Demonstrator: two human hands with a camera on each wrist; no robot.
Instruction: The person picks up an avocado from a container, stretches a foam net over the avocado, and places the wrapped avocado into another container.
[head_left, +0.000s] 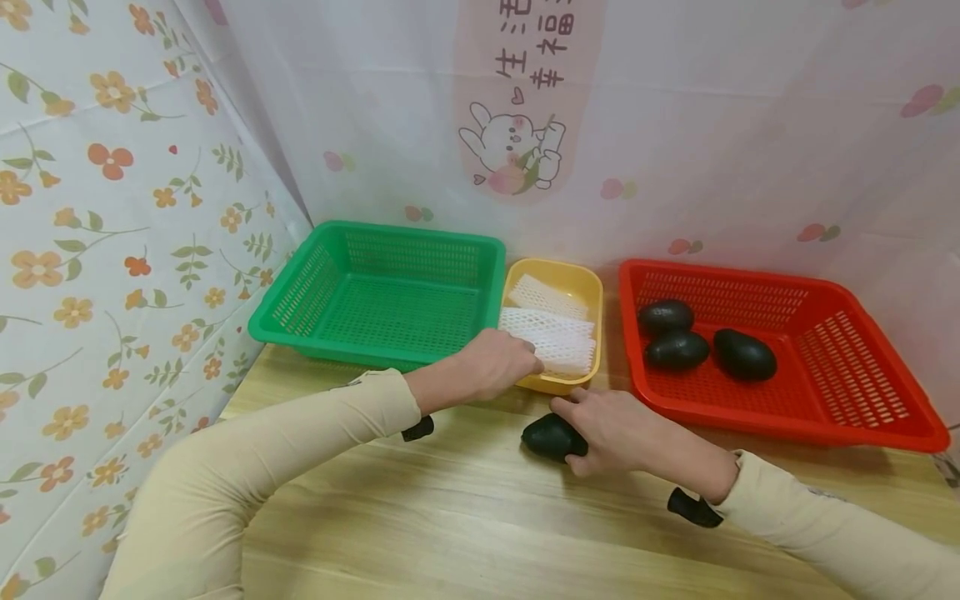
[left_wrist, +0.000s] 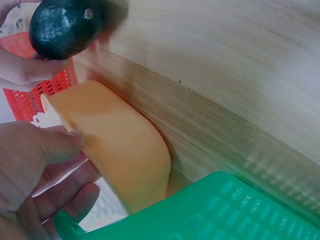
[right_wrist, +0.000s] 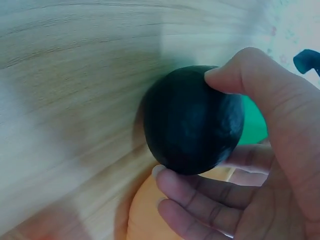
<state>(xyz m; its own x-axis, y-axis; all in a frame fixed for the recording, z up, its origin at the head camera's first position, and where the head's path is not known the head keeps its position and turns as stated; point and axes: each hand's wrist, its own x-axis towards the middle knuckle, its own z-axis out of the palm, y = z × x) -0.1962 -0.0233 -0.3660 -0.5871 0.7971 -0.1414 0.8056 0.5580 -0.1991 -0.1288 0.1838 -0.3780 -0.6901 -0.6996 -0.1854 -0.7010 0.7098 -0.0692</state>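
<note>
Behind the wooden table (head_left: pixel 420 525), printed cloth (head_left: pixel 690 108).

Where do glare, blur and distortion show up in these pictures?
Head view: a pale sheen on the table, and the red basket looks stretched toward the right edge; left wrist view: glossy highlights on the held avocado; right wrist view: that avocado nearly black, the patterned cloth at top right blurred and washed out.

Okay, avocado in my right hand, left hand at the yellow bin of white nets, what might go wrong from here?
The smooth, rounded avocado might slip from your right hand and roll across the table. The white nets overlap, so your left hand may lift more than one. The yellow bin sits close beside the green basket, so a nudge might shift both.
</note>
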